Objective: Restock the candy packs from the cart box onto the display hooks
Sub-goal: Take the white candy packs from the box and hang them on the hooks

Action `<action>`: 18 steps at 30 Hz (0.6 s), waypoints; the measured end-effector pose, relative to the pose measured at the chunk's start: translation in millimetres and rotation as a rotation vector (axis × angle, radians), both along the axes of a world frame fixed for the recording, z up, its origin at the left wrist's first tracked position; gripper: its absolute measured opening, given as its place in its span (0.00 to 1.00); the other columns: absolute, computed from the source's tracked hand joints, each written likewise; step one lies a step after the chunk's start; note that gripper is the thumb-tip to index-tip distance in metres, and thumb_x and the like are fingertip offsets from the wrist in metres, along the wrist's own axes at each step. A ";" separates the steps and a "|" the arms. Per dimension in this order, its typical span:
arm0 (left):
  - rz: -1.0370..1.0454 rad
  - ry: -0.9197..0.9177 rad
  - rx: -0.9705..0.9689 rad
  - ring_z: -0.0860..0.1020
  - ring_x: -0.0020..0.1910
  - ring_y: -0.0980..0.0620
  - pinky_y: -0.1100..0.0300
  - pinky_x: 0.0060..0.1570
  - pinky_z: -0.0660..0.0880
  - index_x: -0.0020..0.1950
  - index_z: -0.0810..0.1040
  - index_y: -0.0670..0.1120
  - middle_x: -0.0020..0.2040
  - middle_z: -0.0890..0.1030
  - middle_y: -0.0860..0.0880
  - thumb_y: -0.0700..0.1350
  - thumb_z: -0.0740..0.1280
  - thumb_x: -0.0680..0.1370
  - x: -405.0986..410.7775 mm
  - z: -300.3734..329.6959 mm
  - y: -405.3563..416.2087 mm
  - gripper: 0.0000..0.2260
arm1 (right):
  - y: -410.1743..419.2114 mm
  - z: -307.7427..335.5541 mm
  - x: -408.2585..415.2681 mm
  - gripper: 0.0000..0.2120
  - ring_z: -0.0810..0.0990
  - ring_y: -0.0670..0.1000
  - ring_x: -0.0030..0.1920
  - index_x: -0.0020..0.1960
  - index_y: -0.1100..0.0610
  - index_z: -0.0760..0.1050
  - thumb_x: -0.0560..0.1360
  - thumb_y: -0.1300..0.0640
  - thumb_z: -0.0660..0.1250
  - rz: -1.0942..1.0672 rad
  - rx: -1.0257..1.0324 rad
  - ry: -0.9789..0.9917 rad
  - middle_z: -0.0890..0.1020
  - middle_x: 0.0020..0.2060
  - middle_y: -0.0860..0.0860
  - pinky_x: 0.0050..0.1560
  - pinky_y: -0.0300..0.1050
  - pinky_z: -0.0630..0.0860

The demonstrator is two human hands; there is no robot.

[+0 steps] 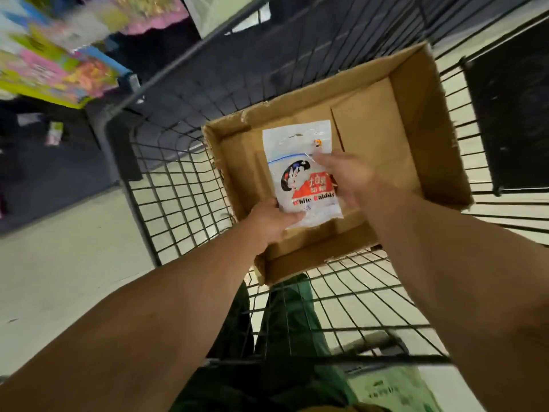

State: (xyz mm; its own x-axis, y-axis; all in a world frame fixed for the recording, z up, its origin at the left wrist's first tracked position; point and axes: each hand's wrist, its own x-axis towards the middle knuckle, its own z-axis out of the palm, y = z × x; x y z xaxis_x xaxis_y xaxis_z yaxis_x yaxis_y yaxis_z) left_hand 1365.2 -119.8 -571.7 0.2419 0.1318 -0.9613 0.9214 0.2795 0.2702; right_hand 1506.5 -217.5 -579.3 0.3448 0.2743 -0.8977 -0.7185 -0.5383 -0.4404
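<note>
Single head cam, wide-angle, tilted steeply down over my forearms into the black wire-mesh cart (184,203). Close range: brown open cardboard box (421,123) fills centre frame. Frame rolled; blurred colourful display packs (59,60) sit top left. No second view.

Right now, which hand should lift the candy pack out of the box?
Left. The left hand already pinches the candy pack's bottom corner, while the right hand only lies over it, blurred.
</note>
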 end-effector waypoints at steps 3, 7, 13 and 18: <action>-0.054 -0.113 -0.033 0.80 0.54 0.51 0.58 0.42 0.77 0.66 0.77 0.50 0.61 0.82 0.51 0.46 0.73 0.77 -6.2 37.4 5.8 0.17 | 1.3 40.5 1.4 0.15 0.86 0.57 0.46 0.56 0.59 0.79 0.77 0.49 0.70 0.026 0.024 -0.067 0.87 0.44 0.55 0.52 0.58 0.82; -0.043 -0.230 -0.009 0.82 0.54 0.49 0.53 0.51 0.81 0.60 0.79 0.54 0.55 0.85 0.53 0.47 0.75 0.75 -25.2 91.9 23.1 0.14 | 22.4 112.7 -4.7 0.15 0.86 0.57 0.48 0.57 0.59 0.78 0.77 0.49 0.69 0.092 0.083 -0.230 0.87 0.46 0.55 0.53 0.57 0.82; 0.124 -0.413 0.041 0.78 0.46 0.48 0.58 0.43 0.77 0.59 0.80 0.44 0.51 0.83 0.47 0.40 0.74 0.76 -95.3 158.8 75.3 0.12 | 111.7 208.8 -54.3 0.10 0.84 0.55 0.38 0.52 0.61 0.78 0.76 0.55 0.71 0.227 0.295 -0.368 0.85 0.42 0.56 0.43 0.52 0.81; 0.299 -0.518 0.184 0.76 0.37 0.55 0.59 0.42 0.73 0.53 0.79 0.48 0.42 0.81 0.51 0.41 0.74 0.76 -231.6 207.0 160.6 0.09 | 238.4 267.7 -178.2 0.06 0.84 0.47 0.35 0.53 0.57 0.80 0.80 0.58 0.66 0.427 0.462 -0.536 0.86 0.42 0.52 0.36 0.43 0.80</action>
State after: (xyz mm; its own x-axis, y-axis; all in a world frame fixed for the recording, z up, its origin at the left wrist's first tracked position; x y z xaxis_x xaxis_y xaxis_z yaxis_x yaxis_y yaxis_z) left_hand 1133.6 40.7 -364.7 0.5978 0.4179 -0.6841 0.5468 0.4115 0.7292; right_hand 1328.3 20.9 -311.6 0.4771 0.7796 -0.4058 -0.1225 -0.3983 -0.9091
